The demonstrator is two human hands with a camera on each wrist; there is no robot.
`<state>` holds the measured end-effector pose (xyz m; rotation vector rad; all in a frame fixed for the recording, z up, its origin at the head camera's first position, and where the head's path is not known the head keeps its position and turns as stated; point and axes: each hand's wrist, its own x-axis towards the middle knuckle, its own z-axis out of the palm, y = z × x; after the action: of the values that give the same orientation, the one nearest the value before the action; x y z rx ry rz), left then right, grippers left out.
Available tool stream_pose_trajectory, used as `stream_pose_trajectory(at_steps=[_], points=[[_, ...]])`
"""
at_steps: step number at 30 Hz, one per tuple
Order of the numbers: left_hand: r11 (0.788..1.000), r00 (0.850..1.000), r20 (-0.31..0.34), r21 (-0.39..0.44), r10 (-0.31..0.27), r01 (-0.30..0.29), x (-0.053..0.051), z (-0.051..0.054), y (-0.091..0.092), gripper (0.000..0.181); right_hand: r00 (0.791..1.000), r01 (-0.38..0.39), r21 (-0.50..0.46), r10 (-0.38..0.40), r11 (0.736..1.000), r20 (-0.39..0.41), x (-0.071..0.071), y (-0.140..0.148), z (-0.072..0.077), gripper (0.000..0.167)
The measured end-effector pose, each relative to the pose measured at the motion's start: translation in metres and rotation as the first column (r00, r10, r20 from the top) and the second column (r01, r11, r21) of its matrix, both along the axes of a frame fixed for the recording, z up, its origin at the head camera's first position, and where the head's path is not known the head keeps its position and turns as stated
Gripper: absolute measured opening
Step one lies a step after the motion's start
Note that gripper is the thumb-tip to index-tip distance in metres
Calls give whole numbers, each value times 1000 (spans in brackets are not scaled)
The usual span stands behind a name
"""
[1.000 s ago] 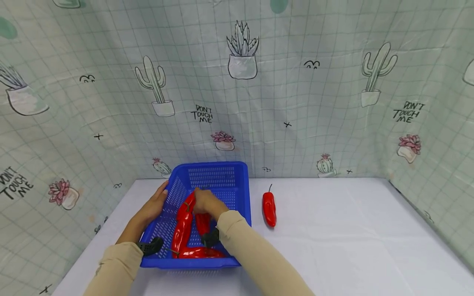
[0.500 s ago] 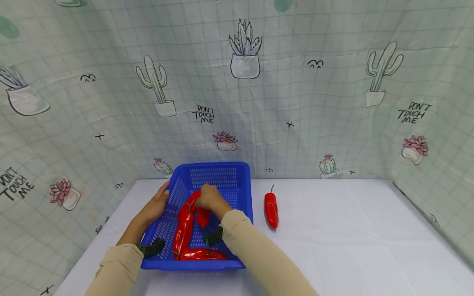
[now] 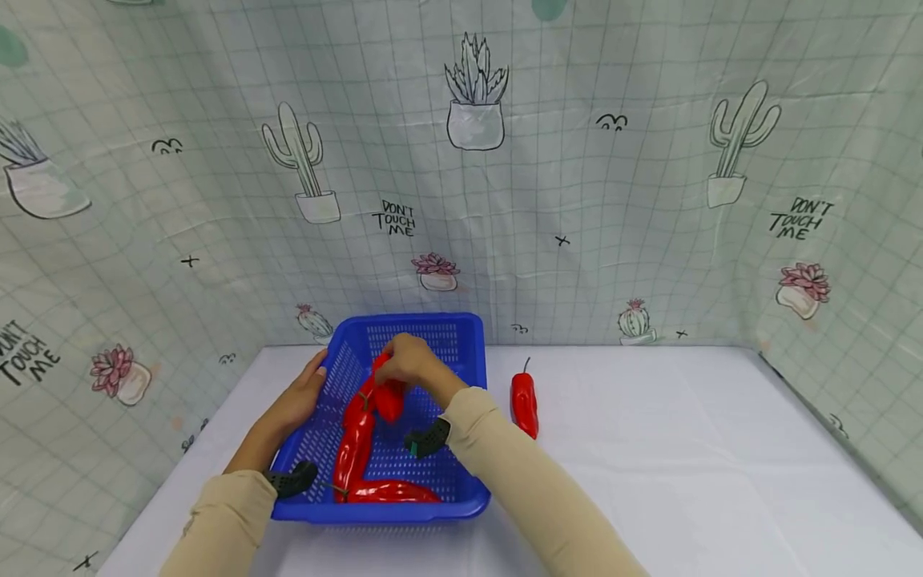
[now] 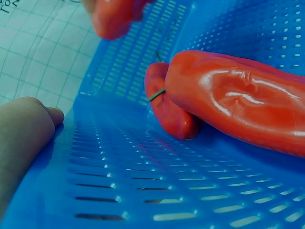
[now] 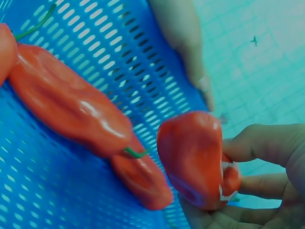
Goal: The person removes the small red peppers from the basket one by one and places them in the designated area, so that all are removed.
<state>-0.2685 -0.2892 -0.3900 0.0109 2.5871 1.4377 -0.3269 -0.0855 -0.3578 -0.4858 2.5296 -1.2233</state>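
My right hand [image 3: 411,359] pinches a red pepper [image 3: 389,401] above the inside of the blue basket [image 3: 472,385]; in the right wrist view the fingers and thumb of the hand [image 5: 257,176] close round the pepper [image 5: 190,157]. On the basket's left wall, my left hand [image 3: 297,401] rests along the rim, and part of it [image 4: 24,138] shows in the left wrist view. Inside the basket, a long red pepper [image 3: 353,457] lies along the left side, another [image 3: 392,491] lies across the near end, and one [image 3: 366,394] leans near the far left.
One more red pepper [image 3: 524,405] lies on the white table [image 3: 649,449], just right of the basket. A patterned cloth [image 3: 548,184] hangs behind the table and along both sides.
My right hand has risen slightly, lifting the pinched pepper up from the basket's floor. My left hand stays at the rim.
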Motion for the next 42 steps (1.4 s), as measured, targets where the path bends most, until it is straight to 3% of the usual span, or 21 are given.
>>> stream_pose_trajectory(at_steps=[6, 15, 25, 42], points=[[1000, 1000, -8, 24, -7, 7, -2, 3, -2, 55, 1000, 1, -12, -1, 1000, -1, -1, 5, 23, 50], [1000, 1000, -16, -20, -2, 1, 0, 3, -4, 54, 996, -13, -25, 11, 1000, -85, 1, 20, 49, 57], [1000, 1000, 0, -12, -6, 6, 1, 4, -1, 55, 985, -43, -57, 33, 997, -167, -1, 38, 62, 58], [999, 1000, -20, -30, -11, 10, 1, 1, 3, 55, 994, 29, -167, -46, 985, -99, -2, 68, 73, 59]])
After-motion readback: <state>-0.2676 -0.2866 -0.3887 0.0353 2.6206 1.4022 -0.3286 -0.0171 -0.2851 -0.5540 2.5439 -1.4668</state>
